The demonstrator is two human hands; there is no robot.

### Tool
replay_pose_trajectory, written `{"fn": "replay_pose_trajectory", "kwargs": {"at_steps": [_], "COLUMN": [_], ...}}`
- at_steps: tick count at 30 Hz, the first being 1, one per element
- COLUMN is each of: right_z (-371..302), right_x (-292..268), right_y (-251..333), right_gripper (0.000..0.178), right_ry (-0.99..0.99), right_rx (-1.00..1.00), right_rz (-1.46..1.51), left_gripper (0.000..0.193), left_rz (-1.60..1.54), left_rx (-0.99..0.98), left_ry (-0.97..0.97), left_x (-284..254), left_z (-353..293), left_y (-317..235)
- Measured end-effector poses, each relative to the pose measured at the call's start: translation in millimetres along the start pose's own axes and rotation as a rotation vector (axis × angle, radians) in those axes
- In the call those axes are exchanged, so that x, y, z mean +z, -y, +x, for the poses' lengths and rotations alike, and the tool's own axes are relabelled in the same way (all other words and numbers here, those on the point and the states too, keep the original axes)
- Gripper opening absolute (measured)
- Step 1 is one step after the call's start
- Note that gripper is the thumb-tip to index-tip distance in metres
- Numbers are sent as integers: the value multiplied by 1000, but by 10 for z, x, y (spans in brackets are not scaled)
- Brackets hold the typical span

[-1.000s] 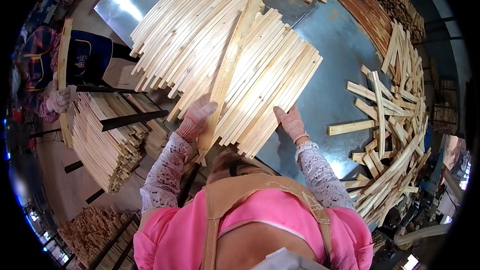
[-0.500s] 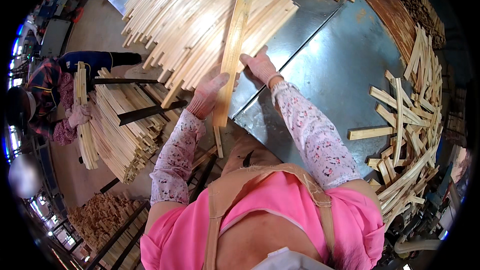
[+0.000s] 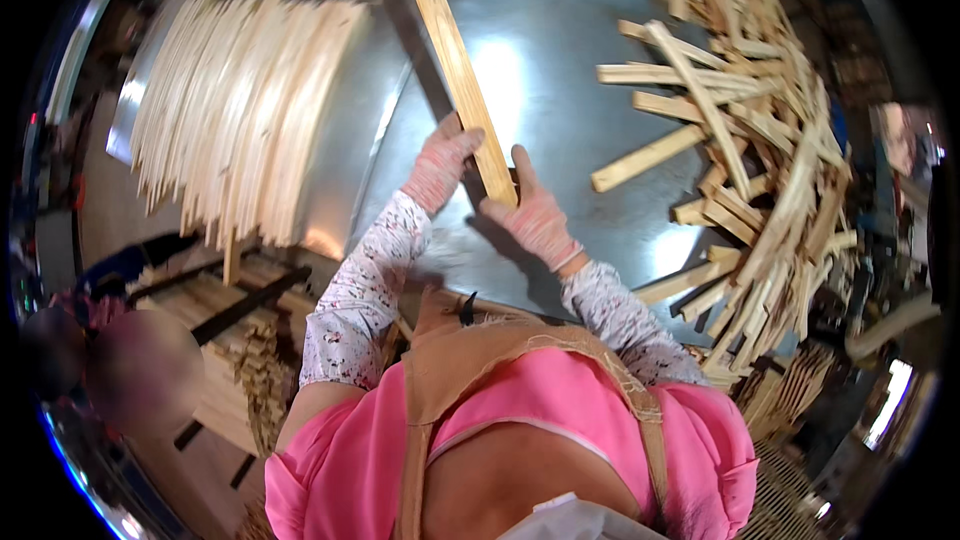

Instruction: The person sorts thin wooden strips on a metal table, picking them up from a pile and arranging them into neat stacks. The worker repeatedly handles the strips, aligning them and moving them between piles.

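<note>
A long pale wooden strip (image 3: 455, 50) slants away from me above the metal table. My left hand (image 3: 440, 168), in a pinkish knit glove, is closed round it near its close end, thumb on top. At that end my gloved right hand (image 3: 535, 220) grips the strip too, its thumb along the right side and its fingers at the tip. The undersides of both grips are hidden. To the left lies a row of pale strips (image 3: 250, 100) laid side by side on the table.
The metal table (image 3: 560, 130) spreads ahead of me. A heap of loose, crisscrossed wooden strips (image 3: 770, 170) covers its right side. At the lower left, stacked wood (image 3: 225, 380) rests by dark metal bars (image 3: 250, 305). A blurred person (image 3: 95, 315) is beside it.
My view has turned right. The held strip has swung from leaning right to leaning left, away from the laid row. My right hand has come from beside the row onto the strip's near end.
</note>
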State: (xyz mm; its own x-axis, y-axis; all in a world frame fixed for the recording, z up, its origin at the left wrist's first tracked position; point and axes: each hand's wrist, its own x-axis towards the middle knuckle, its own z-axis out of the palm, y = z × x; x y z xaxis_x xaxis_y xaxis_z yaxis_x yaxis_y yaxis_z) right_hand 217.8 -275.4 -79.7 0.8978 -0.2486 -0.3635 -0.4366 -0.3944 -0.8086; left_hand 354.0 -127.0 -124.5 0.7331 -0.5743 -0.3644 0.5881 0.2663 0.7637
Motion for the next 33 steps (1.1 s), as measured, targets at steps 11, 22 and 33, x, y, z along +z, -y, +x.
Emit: {"fn": "replay_pose_trajectory", "kwargs": {"at_steps": [11,22,33], "right_z": [-2346,-3119,-3368], "right_x": [-2981,-4073,-4931], "right_y": [-2708,-2987,-4404], "right_gripper": [92,94,68], "right_ry": [-756,-763,-1344], "right_rx": [373,37,149], "right_rz": [-80,-69,125], "left_gripper": [58,35,28], "left_rz": [463,999,1092], "left_rx": [-263,371,924], "left_ry": [599,487,592], "left_x": [3938,5401,6867], "left_z": [-359,146,1837], "left_y": [2871,3353,2152]}}
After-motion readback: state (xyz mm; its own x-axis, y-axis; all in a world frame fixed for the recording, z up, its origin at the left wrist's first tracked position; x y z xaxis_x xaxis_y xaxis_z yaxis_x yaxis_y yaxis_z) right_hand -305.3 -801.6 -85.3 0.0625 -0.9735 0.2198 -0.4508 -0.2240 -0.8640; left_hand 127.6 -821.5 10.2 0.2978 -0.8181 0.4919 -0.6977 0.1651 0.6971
